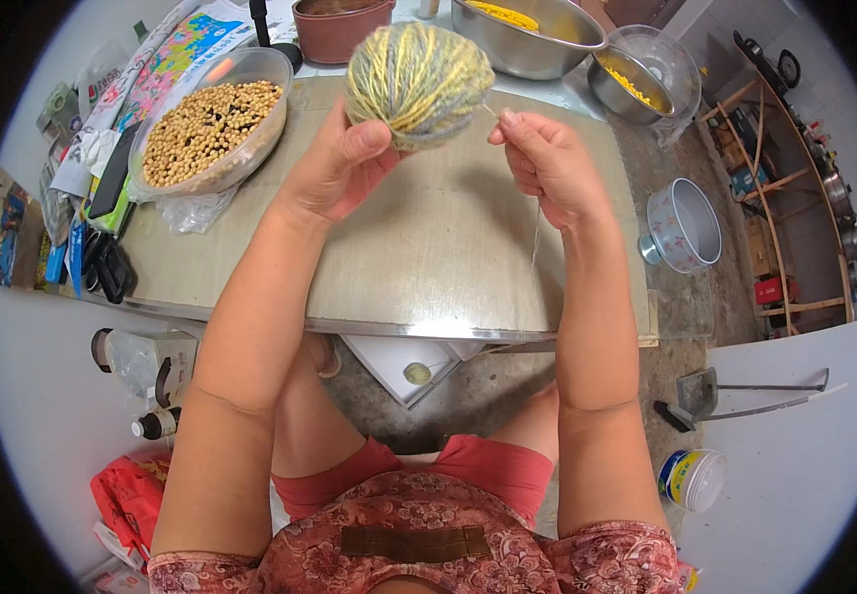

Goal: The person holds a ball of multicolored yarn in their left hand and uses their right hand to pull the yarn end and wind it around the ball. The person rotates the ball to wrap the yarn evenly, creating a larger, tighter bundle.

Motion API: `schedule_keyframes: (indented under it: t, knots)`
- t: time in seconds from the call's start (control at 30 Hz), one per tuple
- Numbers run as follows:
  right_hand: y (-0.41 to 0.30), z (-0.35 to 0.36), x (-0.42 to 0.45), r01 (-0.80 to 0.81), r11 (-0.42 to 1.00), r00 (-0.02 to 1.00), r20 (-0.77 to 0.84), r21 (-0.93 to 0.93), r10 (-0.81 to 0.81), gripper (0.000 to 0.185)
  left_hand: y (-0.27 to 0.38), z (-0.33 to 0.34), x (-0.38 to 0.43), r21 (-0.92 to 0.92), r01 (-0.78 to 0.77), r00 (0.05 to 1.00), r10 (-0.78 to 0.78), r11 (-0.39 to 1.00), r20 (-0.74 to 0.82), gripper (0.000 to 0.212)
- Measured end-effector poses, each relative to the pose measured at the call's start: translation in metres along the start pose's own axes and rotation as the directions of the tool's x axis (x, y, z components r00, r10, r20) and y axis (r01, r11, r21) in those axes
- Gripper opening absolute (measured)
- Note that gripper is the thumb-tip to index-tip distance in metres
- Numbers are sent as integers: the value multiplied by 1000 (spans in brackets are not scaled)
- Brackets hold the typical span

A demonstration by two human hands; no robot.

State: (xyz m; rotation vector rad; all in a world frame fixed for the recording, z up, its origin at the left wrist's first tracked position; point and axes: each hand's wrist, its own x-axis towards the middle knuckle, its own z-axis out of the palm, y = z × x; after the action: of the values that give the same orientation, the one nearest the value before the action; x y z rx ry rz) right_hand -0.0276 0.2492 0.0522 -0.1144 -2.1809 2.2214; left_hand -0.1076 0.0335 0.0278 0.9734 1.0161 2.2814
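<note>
A large ball of yellow and grey-green yarn (pixel 419 83) rests in my left hand (pixel 346 152), thumb against its lower side, above the table. My right hand (pixel 547 160) is to the right of the ball and pinches the yarn strand (pixel 489 111) between thumb and fingertips. That strand runs tight from the ball to my fingers, and a loose length (pixel 536 230) hangs below my palm towards the table's front edge. Under the table, a smaller yarn ball (pixel 418 373) lies in a white shallow box (pixel 381 364) on the floor.
On the table (pixel 428 260), a clear plastic tub (pixel 268 141) of soybeans stands left. A brown pot (pixel 343 33), a large steel bowl (pixel 540 56) with corn cobs and a smaller bowl (pixel 655 108) with corn kernels line the back. A round tin (pixel 684 226) stands right of the table.
</note>
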Motion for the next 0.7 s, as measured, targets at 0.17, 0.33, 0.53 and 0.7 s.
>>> schedule_keyframes:
  t: [0.17, 0.33, 0.53, 0.7]
  knots:
    - [3, 11, 0, -63, 995, 996, 62, -77, 68, 29, 2, -1, 8, -4, -110, 990, 109, 994, -87, 75]
    - [8, 14, 1, -63, 992, 990, 120, -110, 76, 30, 3, -3, 12, 40, -159, 968, 163, 987, -190, 69]
    - [5, 18, -4, -64, 990, 974, 208, -123, 89, 31, 1, -7, 16, 186, -232, 896, 284, 955, -340, 76]
    - [-5, 21, -13, 8, 988, 952, 302, -155, 40, 33, -4, -8, 20, 474, -187, 872, 368, 860, -323, 82]
